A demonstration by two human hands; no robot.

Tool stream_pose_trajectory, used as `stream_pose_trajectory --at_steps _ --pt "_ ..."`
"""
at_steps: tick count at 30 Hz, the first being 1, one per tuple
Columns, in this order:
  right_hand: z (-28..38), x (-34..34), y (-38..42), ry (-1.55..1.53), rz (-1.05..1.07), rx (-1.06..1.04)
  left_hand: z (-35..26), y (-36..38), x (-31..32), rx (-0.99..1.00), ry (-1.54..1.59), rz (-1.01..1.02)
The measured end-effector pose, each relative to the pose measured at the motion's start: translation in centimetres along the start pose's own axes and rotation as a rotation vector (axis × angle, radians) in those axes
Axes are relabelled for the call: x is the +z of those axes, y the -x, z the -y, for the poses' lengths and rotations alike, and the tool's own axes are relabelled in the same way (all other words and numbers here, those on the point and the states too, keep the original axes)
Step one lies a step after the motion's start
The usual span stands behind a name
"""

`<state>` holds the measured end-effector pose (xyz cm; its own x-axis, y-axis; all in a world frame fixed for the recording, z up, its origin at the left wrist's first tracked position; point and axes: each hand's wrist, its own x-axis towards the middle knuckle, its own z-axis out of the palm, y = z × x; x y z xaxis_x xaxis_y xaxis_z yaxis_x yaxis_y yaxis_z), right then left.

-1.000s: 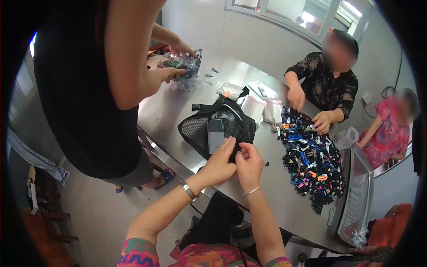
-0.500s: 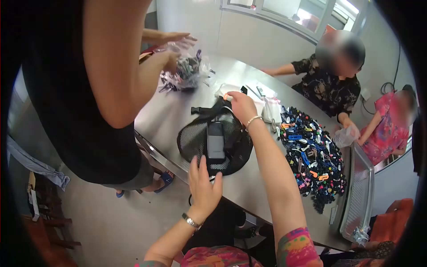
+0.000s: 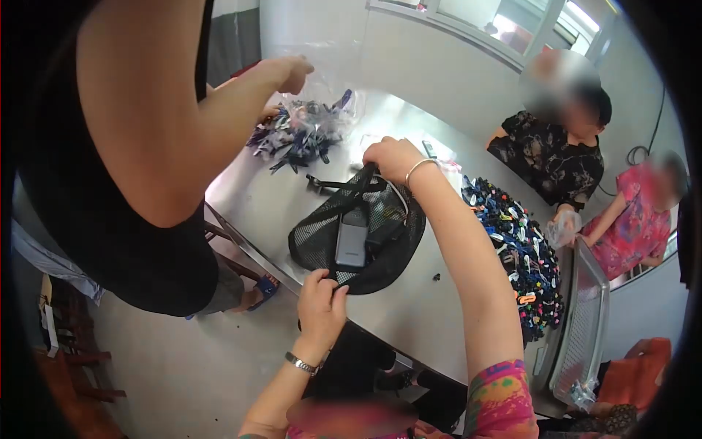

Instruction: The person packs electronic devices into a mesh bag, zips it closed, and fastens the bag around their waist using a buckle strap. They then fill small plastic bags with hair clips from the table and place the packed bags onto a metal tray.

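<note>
A black mesh bag [image 3: 401, 265] with a strap and a buckle lies on the metal table in front of me. A grey phone-like device [image 3: 352, 245] rests in its middle, with a dark block [image 3: 385, 233] beside it. My right hand [image 3: 395, 159] has its fingers closed on the bag's far edge. At the near edge, my left hand [image 3: 322, 306] pinches the rim between thumb and fingers. Parts of the rim are hidden under both hands.
A large pile of colourful hair clips [image 3: 523, 249] covers the table's right side. At the left, a person in black [image 3: 110, 219] handles a plastic bag over a heap of dark clips [image 3: 300, 139]. A perforated metal tray [image 3: 583, 329] stands at right; a seated person holds a clear bag [image 3: 563, 228].
My left hand has come up against the bag's near edge and closed on it. The bag's far side is pulled slightly. The person at left has lifted the plastic, exposing more clips.
</note>
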<state>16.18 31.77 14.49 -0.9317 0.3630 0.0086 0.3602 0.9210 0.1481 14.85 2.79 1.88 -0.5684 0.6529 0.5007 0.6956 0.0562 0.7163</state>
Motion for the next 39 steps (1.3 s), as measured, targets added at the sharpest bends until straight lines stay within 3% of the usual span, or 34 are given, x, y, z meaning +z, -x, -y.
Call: stream_pose_trajectory --at_steps 4,6,8,10,11,16,17,22,25,32,36,38,39 --pt "-2.1 -0.8 1.8 -0.068 0.007 0.095 0.9 -0.5 -1.0 0.073 0.166 -0.028" --pt "-3.2 -0.8 3.1 -0.097 0.006 0.153 0.9 -1.2 -1.4 0.081 0.145 0.075" --pt "-4.6 0.2 4.6 -0.186 -0.109 0.075 0.8 -1.8 -1.6 0.046 0.156 0.113" --pt "-5.1 0.3 6.9 -0.227 -0.101 0.154 0.3 -2.7 -1.8 0.172 -0.018 0.189" --pt "-5.3 0.3 8.2 -0.259 -0.101 0.171 -0.2 -2.7 -1.7 0.136 -0.039 0.253" --pt "-5.3 -0.3 15.1 -0.358 -0.131 0.234 -0.3 -2.2 -0.4 0.285 -0.164 0.301" --pt "-5.0 -0.3 16.2 -0.510 -0.090 0.302 -0.1 -2.4 -0.3 0.311 -0.172 0.322" --pt "-3.8 0.5 20.4 -0.422 -0.164 0.290 -0.7 -2.3 0.1 0.409 -0.166 0.375" --pt "-1.8 -0.1 23.3 -0.244 -0.252 0.399 -0.5 -2.3 0.6 0.414 -0.116 0.420" --pt "1.1 3.3 31.1 -0.275 -0.425 0.606 -1.3 -2.3 1.2 0.435 0.121 0.557" --pt "2.2 5.0 33.3 -0.373 -0.532 0.661 -2.3 -2.0 1.0 0.569 0.239 0.482" --pt "4.8 3.4 32.9 -0.004 -0.651 0.596 -2.6 -1.9 0.9 0.606 0.212 0.456" --pt "5.5 3.2 33.0 -0.072 -0.693 0.412 -2.7 -1.9 0.9 0.677 0.187 0.456"
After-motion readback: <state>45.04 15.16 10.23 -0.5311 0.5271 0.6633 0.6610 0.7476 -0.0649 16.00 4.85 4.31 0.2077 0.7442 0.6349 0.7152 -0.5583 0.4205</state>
